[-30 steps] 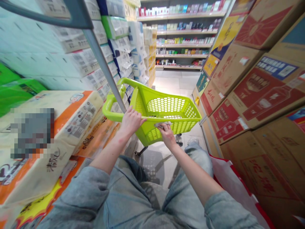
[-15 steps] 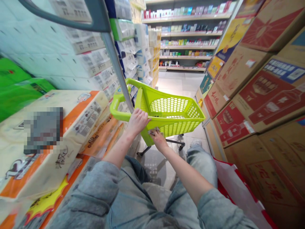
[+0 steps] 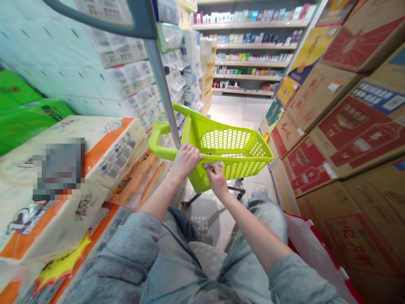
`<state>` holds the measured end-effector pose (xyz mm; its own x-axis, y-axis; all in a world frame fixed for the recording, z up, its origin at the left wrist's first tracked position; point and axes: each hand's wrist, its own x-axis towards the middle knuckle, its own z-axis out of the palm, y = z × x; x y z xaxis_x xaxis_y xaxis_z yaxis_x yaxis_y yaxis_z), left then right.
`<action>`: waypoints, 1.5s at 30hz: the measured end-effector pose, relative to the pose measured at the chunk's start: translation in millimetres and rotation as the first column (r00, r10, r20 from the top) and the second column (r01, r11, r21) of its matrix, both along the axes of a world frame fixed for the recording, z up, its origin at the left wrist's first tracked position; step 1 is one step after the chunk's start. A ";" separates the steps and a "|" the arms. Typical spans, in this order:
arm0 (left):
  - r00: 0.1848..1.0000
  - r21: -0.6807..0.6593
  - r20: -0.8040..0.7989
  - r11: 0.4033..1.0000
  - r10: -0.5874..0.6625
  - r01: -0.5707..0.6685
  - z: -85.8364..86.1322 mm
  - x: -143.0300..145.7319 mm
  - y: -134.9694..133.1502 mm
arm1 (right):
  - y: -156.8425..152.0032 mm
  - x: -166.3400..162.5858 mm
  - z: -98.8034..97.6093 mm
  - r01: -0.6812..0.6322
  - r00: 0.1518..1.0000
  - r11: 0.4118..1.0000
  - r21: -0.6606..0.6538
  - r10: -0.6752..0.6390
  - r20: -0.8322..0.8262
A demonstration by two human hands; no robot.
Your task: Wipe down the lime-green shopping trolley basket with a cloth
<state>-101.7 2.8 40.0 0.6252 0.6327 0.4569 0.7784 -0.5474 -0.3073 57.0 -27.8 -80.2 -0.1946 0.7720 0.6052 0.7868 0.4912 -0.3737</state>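
A lime-green plastic shopping cart stands in front of me on a dark wheeled base. My left hand is closed over the near rim of its basket, close to the grey metal pole. Just right of it, my right hand presses a crumpled whitish tissue against the outer side of the basket, below the rim. The fingers of that hand cover part of the tissue. Through the basket's holes I see no goods.
Left of me lie packs of tissue paper, with a blurred-out dark object on top. A grey pole rises beside the cart handle. Stacked cartons line the right side. Stocked shelves stand at the back.
My right hand has moved up and slightly right along the basket's side with the tissue. My left hand keeps its hold on the rim. The view has shifted slightly.
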 end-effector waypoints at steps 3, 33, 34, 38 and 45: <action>1.000 0.007 -0.005 1.000 -0.003 0.003 -0.3 -0.3 0.4 | 3.8 3.5 7.7 0.027 0.995 0.998 0.050 -0.022 -0.101; 1.000 0.032 0.026 0.999 -0.002 0.001 0.2 16.8 -7.9 | -14.6 14.1 -6.9 -0.008 0.954 0.998 -0.056 -0.009 -0.301; 1.000 0.035 0.028 0.999 -0.001 0.000 0.1 17.2 -8.0 | -16.5 17.2 -0.2 0.036 0.938 0.999 -0.008 -0.036 -0.345; 1.000 0.043 0.028 0.999 -0.004 0.003 1.1 19.1 -9.2 | -17.3 22.6 33.7 0.099 0.928 0.988 0.118 -0.049 -0.369; 1.000 0.055 0.019 0.998 -0.008 0.007 1.5 19.5 -11.9 | 4.4 27.8 48.2 0.012 1.000 0.995 0.098 -0.010 -0.024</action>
